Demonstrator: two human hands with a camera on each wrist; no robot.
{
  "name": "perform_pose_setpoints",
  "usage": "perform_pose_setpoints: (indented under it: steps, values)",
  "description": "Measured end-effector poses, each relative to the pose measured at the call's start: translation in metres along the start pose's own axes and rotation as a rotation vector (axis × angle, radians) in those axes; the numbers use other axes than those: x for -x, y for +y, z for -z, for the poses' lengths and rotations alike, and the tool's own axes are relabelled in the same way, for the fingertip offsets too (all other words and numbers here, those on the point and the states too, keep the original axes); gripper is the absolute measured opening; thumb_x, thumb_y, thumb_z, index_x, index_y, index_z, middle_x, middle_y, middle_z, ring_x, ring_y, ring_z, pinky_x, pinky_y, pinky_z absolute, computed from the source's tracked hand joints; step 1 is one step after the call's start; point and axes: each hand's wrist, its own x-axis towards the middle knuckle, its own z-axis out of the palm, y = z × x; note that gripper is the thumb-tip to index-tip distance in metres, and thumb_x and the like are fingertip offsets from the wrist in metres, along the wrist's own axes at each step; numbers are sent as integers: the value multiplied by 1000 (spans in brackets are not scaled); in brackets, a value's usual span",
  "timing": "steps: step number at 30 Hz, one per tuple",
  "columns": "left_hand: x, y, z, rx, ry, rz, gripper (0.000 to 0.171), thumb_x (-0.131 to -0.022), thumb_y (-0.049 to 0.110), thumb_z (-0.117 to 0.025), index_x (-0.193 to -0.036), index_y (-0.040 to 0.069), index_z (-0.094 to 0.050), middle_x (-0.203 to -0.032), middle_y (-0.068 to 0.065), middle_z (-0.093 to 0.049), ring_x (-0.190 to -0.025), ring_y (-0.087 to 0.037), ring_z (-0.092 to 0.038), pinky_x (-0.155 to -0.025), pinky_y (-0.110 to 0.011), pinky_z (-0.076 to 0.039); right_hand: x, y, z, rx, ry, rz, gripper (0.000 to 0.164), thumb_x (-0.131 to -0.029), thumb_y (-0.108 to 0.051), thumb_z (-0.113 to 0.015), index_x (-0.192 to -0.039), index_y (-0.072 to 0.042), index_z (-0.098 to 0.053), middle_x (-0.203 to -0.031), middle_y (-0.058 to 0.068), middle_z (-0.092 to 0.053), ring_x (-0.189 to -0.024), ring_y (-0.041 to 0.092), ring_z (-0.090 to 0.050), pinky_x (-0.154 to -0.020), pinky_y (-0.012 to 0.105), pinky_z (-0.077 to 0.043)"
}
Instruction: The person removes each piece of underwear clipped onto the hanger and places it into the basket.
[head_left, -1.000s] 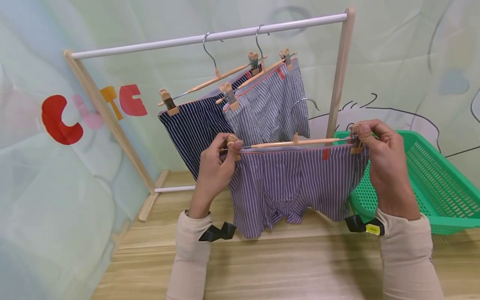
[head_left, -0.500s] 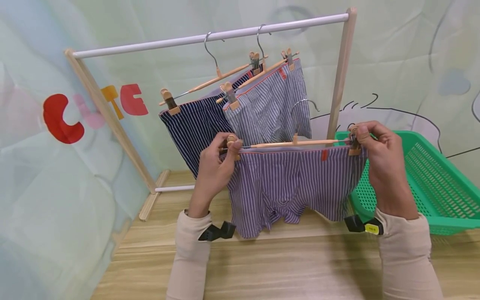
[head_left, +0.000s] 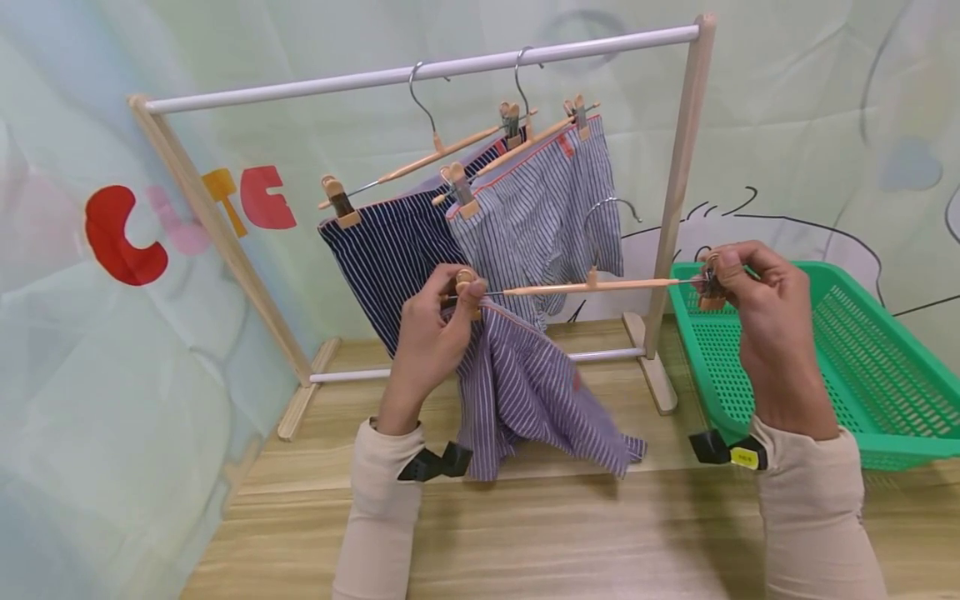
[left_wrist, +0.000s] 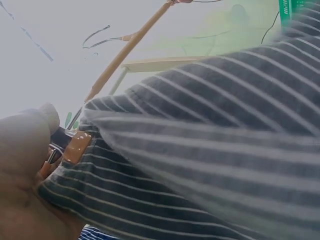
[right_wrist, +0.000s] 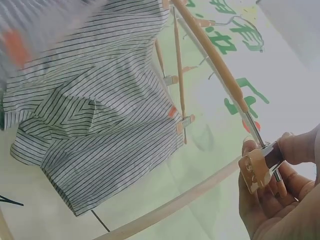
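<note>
Purple shorts with white stripes (head_left: pixel 536 392) droop from the left end of a clip hanger (head_left: pixel 592 287), their other side hanging loose above the table. My left hand (head_left: pixel 435 342) pinches the left clip (left_wrist: pixel 77 147), which sits on the waistband. At the opposite end, my right hand (head_left: pixel 776 325) pinches the right clip (right_wrist: pixel 256 167), with no cloth in it. The hanger's metal hook (head_left: pixel 615 204) points up. Both hands hold the hanger roughly level in front of the rack.
A small garment rack (head_left: pixel 315 82) stands on the wooden table (head_left: pixel 570 533). Navy striped shorts (head_left: pixel 393 250) and light grey striped shorts (head_left: pixel 540 208) hang from it on clip hangers. A green plastic basket (head_left: pixel 892 442) stands at right.
The right side of the purple shorts has come out of the right clip and swung down to the left. Both hands stay nearly in place on the clips.
</note>
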Motion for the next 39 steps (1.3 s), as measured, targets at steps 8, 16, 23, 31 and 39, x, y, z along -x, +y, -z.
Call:
perform_pose_setpoints:
  steps: [8,16,23,31,39]
  values:
    - [-1,30,6,28,-14,24,13,-95,4,-52,-101,-7,-55,-87,-22,-62,-75,-23,-62,-62,-42,-56,0,1,0,16,-16,-16,27,-89,-22,-62,-88,5,-61,-82,6,-60,-68,18,-57,-57,18,-48]
    - [-1,18,4,48,-14,37,17,-96,10,-52,-103,-4,-57,-89,-19,-61,-77,-22,-64,-63,-41,-57,0,0,1,24,-5,-17,30,-89,-23,-63,-90,6,-61,-78,5,-60,-67,18,-57,-58,18,-49]
    - [0,-2,0,73,-9,66,21,-96,22,-53,-105,3,-59,-93,-11,-60,-79,-14,-63,-66,-32,-57,0,-1,0,27,-19,0,31,-90,-26,-60,-94,6,-61,-82,5,-59,-75,19,-53,-64,20,-45]
    - [1,1,-1,102,-35,87,27,-97,28,-51,-105,3,-57,-93,-12,-59,-81,-14,-63,-66,-31,-57,-1,3,-2,-8,-66,12,31,-93,-25,-54,-101,4,-59,-97,8,-53,-88,20,-52,-71,17,-47]
    - [1,4,-3,131,-52,95,28,-98,28,-49,-106,2,-57,-94,-12,-61,-81,-11,-64,-68,-29,-57,-1,5,-7,-80,-94,29,28,-95,-24,-48,-104,2,-53,-106,9,-47,-102,21,-49,-78,19,-42]
